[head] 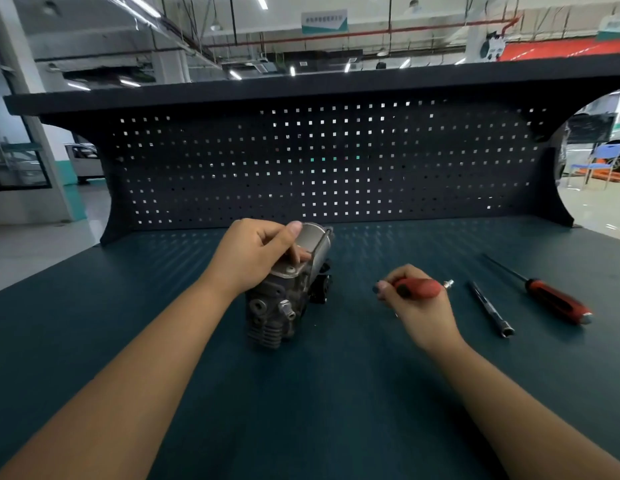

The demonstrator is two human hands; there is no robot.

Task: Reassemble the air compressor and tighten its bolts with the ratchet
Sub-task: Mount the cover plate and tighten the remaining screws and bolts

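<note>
Left grip [256,258] is closed over the top of the compressor [284,289], thumb laid along the silver cylinder [313,239] and fingers curled on the flange below it. Looks like a steadying hold: the unit stands on end on the tabletop [301,393], finned head nearest the person, and a tall narrow body like that would tip or spin under wrench load without a hand on it. Black bracket sits just right of the grip, behind the body.

A threaded fitting [287,310] sticks out of the front face below the left grip. Can't tell from here which bolts are in or how tight.

Right grip [417,299] is wrapped around a red-handled driver [419,288], well right of the compressor and low over the tabletop. Handle lies across the palm, metal tip [448,284] poking out the far side, pointing away from the unit. So the tool is in hand but not aimed at any fastener yet; my read is it's just picked up or about to be swapped.

Right of that grip, an extension bar [490,308] lies flat, socket end toward the person. Further right, a long screwdriver [540,289], red handle nearest. Both parked parallel within easy reach of the right grip, clear of the work.

Guess: early in tightening, compressor braced, tool not yet engaged.
</note>
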